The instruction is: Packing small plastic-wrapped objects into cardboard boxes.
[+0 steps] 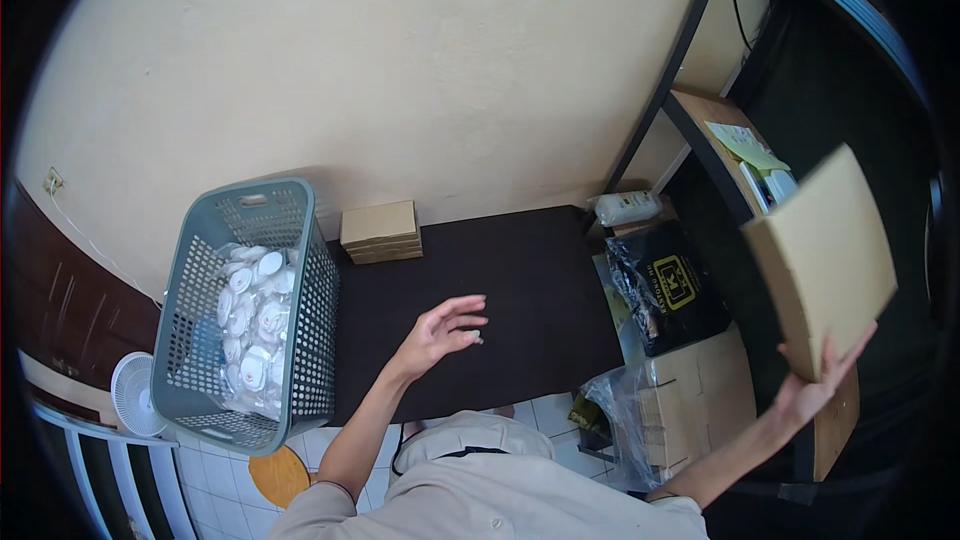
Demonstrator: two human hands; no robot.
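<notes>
Raised at the right, my right hand (819, 384) grips the lower end of a flat brown cardboard box (836, 262), tilted in front of a wooden shelf. My left hand (441, 333) hovers over the dark tabletop (510, 277), its fingers apart and nothing in it. Beyond that hand, a short stack of small cardboard boxes (381, 231) sits near the wall. To the left stands a grey-green perforated plastic basket (309, 330) holding many white round items (255, 330) in clear plastic wraps.
Right of the table are a black package (667, 285) with yellow print, a plastic-wrapped white roll (628, 208) and a bundle of flat cardboard (697, 405). A metal-framed shelf (705, 127) holds papers (746, 146). Lower left are a white fan (137, 394) and a wooden stool (279, 476).
</notes>
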